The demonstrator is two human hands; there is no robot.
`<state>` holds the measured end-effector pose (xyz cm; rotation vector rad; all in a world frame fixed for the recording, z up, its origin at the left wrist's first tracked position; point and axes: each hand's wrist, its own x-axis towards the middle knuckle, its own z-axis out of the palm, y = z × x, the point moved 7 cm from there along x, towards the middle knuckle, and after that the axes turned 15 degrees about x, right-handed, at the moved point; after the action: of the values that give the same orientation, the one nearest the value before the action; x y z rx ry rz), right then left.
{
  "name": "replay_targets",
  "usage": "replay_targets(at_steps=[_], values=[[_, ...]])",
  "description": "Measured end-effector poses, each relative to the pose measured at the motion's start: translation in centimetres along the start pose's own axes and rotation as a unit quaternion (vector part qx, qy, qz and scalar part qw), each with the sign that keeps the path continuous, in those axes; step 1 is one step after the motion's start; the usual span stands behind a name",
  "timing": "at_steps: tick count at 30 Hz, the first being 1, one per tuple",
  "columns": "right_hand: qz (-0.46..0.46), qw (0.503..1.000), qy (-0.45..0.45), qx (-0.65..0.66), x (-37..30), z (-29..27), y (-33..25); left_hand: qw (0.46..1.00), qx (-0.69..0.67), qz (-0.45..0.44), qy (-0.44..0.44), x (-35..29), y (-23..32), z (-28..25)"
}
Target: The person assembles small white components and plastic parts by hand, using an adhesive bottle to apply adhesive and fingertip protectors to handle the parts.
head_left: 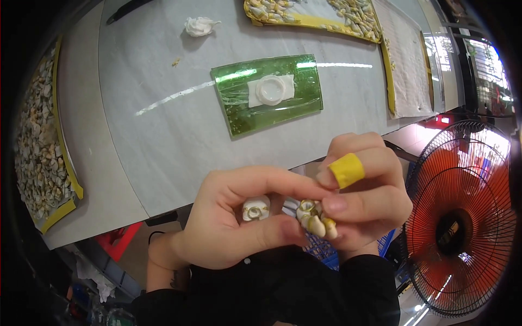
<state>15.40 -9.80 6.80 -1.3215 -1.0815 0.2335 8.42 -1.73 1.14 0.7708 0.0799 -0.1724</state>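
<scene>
My left hand (234,217) is closed, its thumb and fingertips around small white-and-gold figurine-like pieces (314,221). Another white piece with a gold loop (255,209) rests in the curl of the same palm. Pressed against the pieces from the other side are the fingers of my right hand (370,190), closed. A yellow wrap (347,170) covers one of its fingers. Both hands meet in front of the table's near edge. Beyond them, on the table, a round white cap (270,90) with a clear-looking content lies on a green glass slab (239,117).
A yellow-edged tray (68,168) of many small pieces stands left. Another yellow-rimmed tray (315,23) holds similar pieces at the far side, beside a white-lined tray (410,70). Crumpled tissue (200,26) and a black pen-like object (128,11) lie far left. An orange fan (462,217) stands right.
</scene>
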Motion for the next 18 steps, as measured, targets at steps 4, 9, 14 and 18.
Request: replay_targets(at_steps=[4,9,14,18], values=[[-0.032,0.997,0.039,-0.064,-0.7,0.8,-0.4,0.971,0.219,0.100,0.005,-0.1,0.9,-1.1],[-0.074,0.993,-0.033,-0.080,-0.7,0.6,-0.9,0.952,0.221,0.198,0.079,-1.5,1.2,-0.9],[-0.085,0.991,-0.064,-0.079,-0.8,0.8,-1.8,0.926,0.240,0.285,0.055,-1.3,2.2,-0.2],[-0.084,0.991,-0.065,-0.076,-0.9,0.7,-1.8,0.910,0.268,0.313,0.052,-1.2,2.7,0.1]])
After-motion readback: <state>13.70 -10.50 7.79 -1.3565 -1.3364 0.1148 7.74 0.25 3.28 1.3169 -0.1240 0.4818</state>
